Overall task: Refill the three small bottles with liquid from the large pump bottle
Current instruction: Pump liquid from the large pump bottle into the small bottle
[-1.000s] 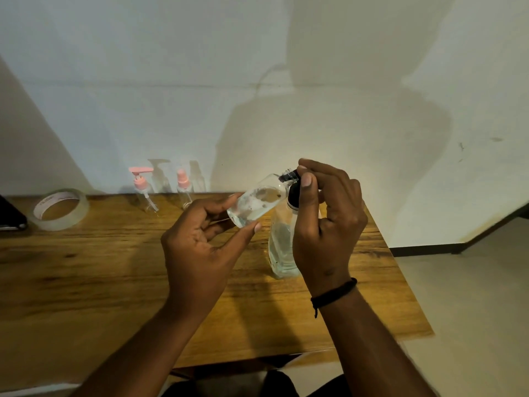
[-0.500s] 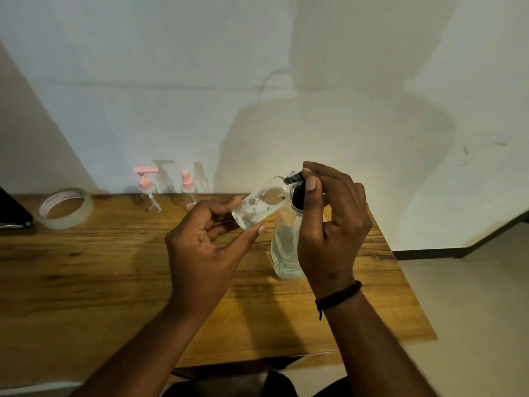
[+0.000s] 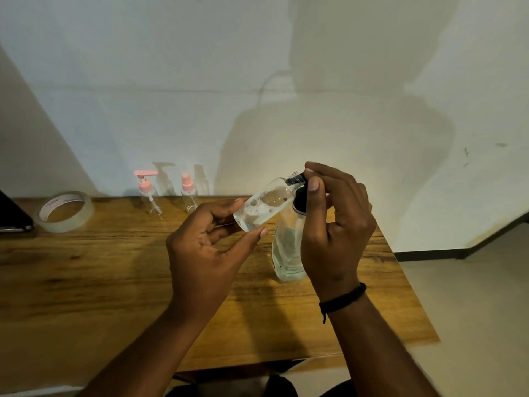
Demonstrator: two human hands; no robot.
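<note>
The left hand (image 3: 200, 247) has its grip pinched round a small clear bottle (image 3: 264, 206), thumb under it and fingertips above, holding it tilted with its open neck raised toward the right. The bottle is partly filled with clear, bubbly liquid. The right hand (image 3: 335, 230) has its grip curled over the black pump head (image 3: 300, 200) of the large pump bottle (image 3: 287, 250), thumb and fingers closed on the top of it; the nozzle meets the small bottle's neck. The large pump bottle stands upright on the worktop (image 3: 86, 282), toward its right edge, with clear liquid low inside. A black band (image 3: 343, 299) circles the right wrist.

At the worktop's far edge, against the wall, stand two more small clear bottles, well apart from the hands: one with a pink pump top (image 3: 147, 194) and, just beside it to the right, one with a pink spray cap (image 3: 189, 193). A roll of clear tape (image 3: 64, 212) lies near the far left corner, beside a dark object (image 3: 11, 216) at the left edge.
</note>
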